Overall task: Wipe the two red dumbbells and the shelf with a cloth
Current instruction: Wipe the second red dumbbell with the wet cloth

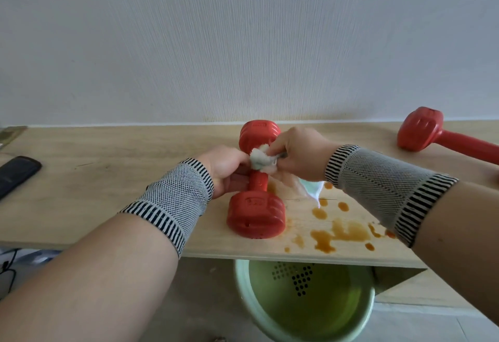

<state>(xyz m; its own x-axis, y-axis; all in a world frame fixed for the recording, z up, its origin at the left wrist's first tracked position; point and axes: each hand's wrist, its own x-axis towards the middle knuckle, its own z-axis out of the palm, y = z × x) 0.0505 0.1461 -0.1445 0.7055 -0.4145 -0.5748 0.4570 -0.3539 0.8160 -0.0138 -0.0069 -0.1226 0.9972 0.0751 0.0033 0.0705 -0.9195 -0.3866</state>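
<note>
A red dumbbell (256,179) with ribbed, blocky moulded ends and a smooth round bar lies on the pale wood-grain shelf (108,179), its long axis running from the front edge toward the white, finely ribbed wall (243,39). The left hand (226,168) curls around the bar from the left, fingers wrapped under it. The right hand (299,152) pinches a crumpled, fluffy whitish cloth (262,160) against the bar just below the far end; a thinner fold of the cloth trails down beside the bar to the right. Both wrists wear knitted grey bands with black-and-white striped edges. Amber-brown liquid stains (337,233) spread in blots and drips over the shelf to the right of the near end, close to the front edge. The second red dumbbell (429,136) lies well apart at the right, its bar running out of view. A dark flat device (16,174) rests at the left. Below the shelf stands a light green plastic basin (305,301) with a perforated patch.
</note>
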